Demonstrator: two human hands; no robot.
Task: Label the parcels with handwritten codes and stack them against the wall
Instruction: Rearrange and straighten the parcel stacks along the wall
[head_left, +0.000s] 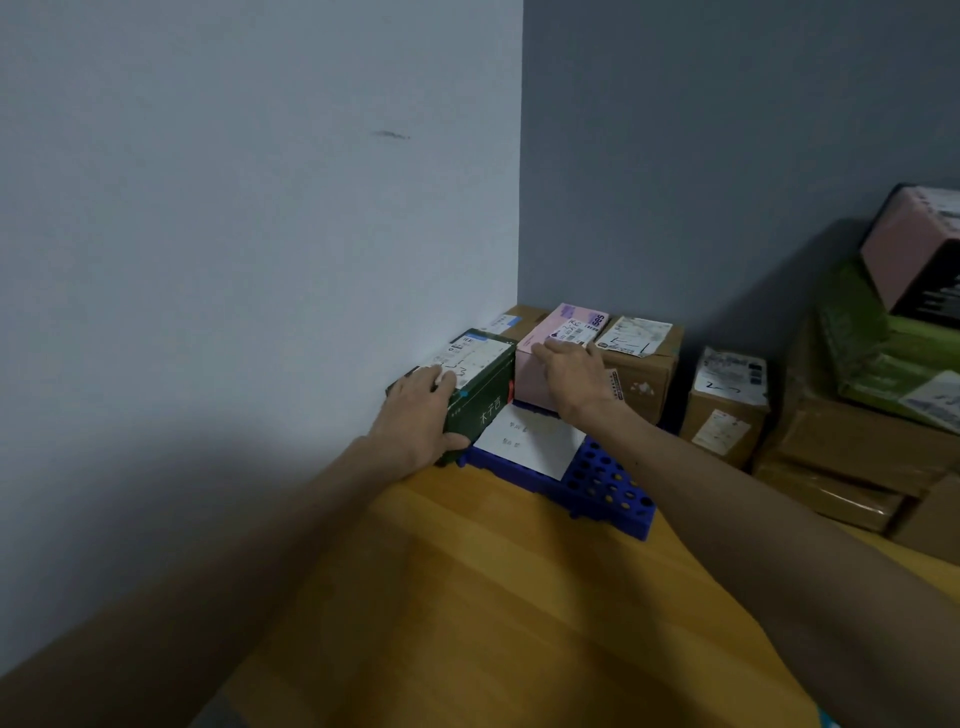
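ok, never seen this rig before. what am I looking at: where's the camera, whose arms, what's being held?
No machine here: a person works with bare hands. The single picture comes from a wide-angle camera worn on their head, looking forward and down. The left hand grips a dark green box that stands close beside the white wall. The right hand rests flat on a pink box next to it. Both boxes appear to sit on a blue perforated pallet, which also carries a white sheet, on a wooden surface. Brown cartons with shipping labels stand behind and to the right.
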